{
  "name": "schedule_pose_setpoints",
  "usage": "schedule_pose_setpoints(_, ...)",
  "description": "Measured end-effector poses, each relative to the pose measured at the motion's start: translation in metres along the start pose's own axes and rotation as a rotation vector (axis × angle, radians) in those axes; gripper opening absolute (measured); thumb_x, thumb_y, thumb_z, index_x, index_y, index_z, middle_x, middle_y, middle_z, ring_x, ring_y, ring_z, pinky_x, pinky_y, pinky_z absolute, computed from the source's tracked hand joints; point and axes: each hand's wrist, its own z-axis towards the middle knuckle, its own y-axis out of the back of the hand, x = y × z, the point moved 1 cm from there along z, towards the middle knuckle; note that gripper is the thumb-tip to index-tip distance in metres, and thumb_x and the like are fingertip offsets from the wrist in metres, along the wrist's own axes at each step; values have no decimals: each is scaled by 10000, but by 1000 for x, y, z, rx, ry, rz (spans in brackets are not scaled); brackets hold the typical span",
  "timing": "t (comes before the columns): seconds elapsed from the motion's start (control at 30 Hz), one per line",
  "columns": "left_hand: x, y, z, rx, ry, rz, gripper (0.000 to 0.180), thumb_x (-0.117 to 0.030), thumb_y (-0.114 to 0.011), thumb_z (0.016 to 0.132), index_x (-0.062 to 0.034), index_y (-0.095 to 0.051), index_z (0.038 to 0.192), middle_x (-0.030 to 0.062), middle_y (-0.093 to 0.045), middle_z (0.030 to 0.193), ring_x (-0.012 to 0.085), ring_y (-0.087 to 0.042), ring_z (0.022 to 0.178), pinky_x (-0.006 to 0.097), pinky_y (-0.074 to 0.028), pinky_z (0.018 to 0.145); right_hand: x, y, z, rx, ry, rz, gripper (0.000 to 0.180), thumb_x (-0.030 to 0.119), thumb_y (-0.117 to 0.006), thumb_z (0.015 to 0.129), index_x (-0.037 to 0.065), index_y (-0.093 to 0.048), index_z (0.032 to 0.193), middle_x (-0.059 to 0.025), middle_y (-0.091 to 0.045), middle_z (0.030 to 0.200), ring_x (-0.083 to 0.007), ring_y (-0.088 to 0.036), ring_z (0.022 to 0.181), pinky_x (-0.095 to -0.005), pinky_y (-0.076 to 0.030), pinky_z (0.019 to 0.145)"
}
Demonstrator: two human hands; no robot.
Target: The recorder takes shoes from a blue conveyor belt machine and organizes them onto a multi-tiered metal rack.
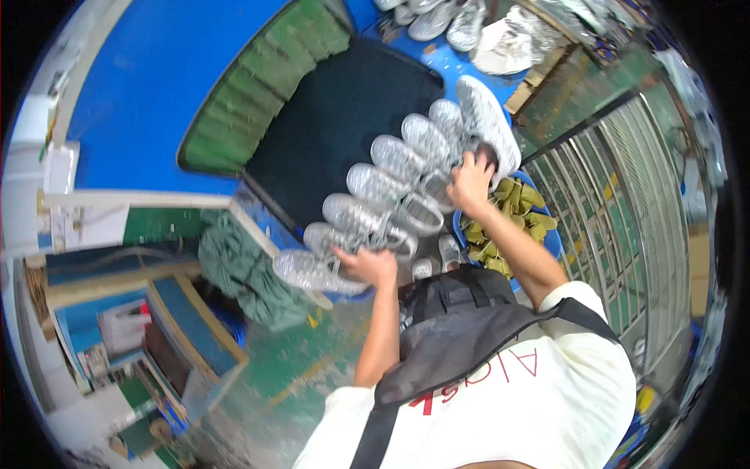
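A row of silvery-grey sneakers (378, 185) stands along the near edge of a black conveyor belt (344, 117), toes pointing away from me. My left hand (369, 266) is closed at the opening of the leftmost sneaker (308, 270), its fingertips partly hidden. At the row's right end, my right hand (472, 184) has its fingers at the dark opening of a white, grey-speckled sneaker (491, 121). That sneaker lies tilted, and my palm hides part of its collar.
Green strip curtains (266, 86) hang at a blue machine's mouth (156, 94). A blue basket of yellow-green pieces (516, 211) stands at my right, beside a metal rack (601, 187). More shoes (433, 19) sit at the far end. Green cloth (246, 270) hangs at left.
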Motion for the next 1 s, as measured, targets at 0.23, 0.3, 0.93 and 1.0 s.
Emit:
schedule_pose_setpoints(0.23,10,46,26,-369,-509,-326,654,-155,-536,792,145,-294,1321,344,-264,1423,505,-286,1302,589,-233,1044,15,45,-81,-340,-193,292,198,188,-661,571,51,-703,707,-213,-389,1267,-513,-254,1251,-674,-229,986)
schedule_pose_setpoints(0.3,-9,60,43,-554,-856,-268,546,-224,-508,913,65,-315,1333,341,-238,1440,512,-285,1296,594,-245,1027,7,76,-85,-510,-188,345,195,179,-690,592,23,-682,709,-223,-373,1306,-503,-241,1262,-664,-218,992)
schedule_pose_setpoints(0.93,-624,231,-278,-62,-1288,-1043,268,-100,-640,651,90,-547,814,328,-22,1495,565,-122,1346,630,-170,1078,-411,500,-312,-1262,-1055,-423,453,393,-685,702,152,-670,1085,-194,-368,1322,-486,-278,1258,-668,-283,957)
schedule_pose_setpoints(1.0,-672,233,-320,134,-1349,-1014,345,-143,-651,683,101,-582,917,292,10,1510,573,-121,1339,631,-209,1068,-444,523,-344,-1096,-1182,-389,497,412,-645,717,194,-637,1164,-178,-396,1331,-469,-310,1259,-668,-275,973)
